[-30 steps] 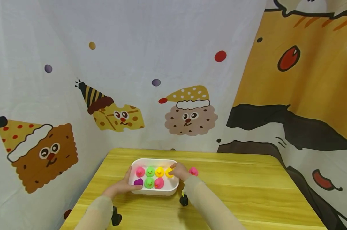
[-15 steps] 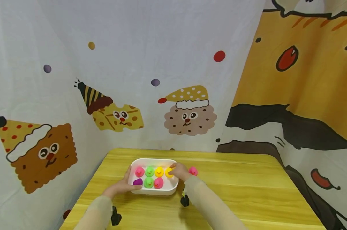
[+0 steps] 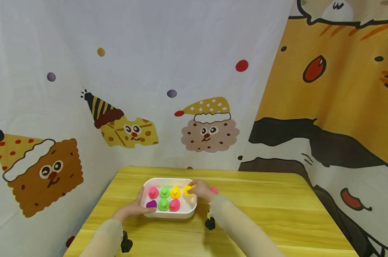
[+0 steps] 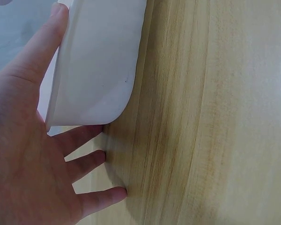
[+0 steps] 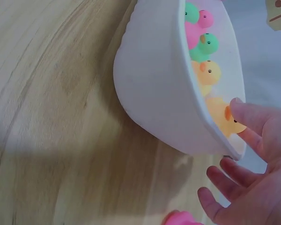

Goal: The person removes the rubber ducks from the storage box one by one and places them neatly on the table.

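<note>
A white plastic tub [image 3: 169, 215] stands on the table with several small toy ducks inside. My left hand [image 3: 132, 208] holds its left end, thumb over the rim and fingers spread along the outer wall. At the tub's right end, my right hand [image 3: 201, 190] pinches a yellow duck [image 3: 187, 190] between thumb and forefinger; its other fingers stick out past the rim. To the left of that duck sit another yellow duck [image 3: 175, 192], a green duck [image 3: 164, 192] and a pink duck [image 3: 153, 192]. The front row has a purple piece [image 3: 151, 204], partly under my left thumb.
Beside the tub on the right lies a pink duck [image 3: 214, 190], partly hidden by my right hand. Yellow wood-grain table [image 3: 261, 207] extends to the right. A white cloth with cartoon prints [image 3: 142, 71] hangs behind the table.
My right hand has raised the pinched yellow duck slightly, away from the others. My left hand keeps its hold on the tub. The head view has turned a little to the right.
</note>
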### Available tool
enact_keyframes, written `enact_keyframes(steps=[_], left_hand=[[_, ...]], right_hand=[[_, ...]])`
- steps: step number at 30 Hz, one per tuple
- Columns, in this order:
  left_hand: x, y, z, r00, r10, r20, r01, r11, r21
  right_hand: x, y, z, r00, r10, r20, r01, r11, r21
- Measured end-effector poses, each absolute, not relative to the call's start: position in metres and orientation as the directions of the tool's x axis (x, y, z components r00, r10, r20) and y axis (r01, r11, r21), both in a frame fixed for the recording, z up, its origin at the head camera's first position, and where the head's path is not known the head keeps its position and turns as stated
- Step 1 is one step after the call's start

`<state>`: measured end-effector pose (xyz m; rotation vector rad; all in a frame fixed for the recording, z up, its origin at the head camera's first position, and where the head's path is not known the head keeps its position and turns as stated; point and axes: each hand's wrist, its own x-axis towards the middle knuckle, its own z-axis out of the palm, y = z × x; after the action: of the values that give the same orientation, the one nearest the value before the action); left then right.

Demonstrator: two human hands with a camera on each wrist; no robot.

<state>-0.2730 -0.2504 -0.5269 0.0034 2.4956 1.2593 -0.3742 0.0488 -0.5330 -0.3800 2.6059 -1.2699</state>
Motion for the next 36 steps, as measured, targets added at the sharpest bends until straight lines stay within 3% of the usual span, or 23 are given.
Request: enact_keyframes(steps=[8, 24, 36], left_hand=[[-0.273, -0.251, -0.529, -0.941, 0.132, -0.311, -0.175, 0.598, 0.782], [-0.273, -0.252, -0.531, -0.938, 0.136, -0.320, -0.178, 0.603, 0.778], [-0.274, -0.251, -0.529, -0.934, 0.143, -0.328, -0.180, 0.605, 0.776]], right_hand=[[-0.367, 0.054, -0.518, -0.928, -0.373, -0.010, -0.225, 0.579, -0.783], [-0.366, 0.069, -0.496, -0.945, -0.328, -0.008, -0.192, 0.575, -0.795], [-0.369, 0.083, -0.488, -0.929, -0.370, -0.013, -0.178, 0.477, -0.861]])
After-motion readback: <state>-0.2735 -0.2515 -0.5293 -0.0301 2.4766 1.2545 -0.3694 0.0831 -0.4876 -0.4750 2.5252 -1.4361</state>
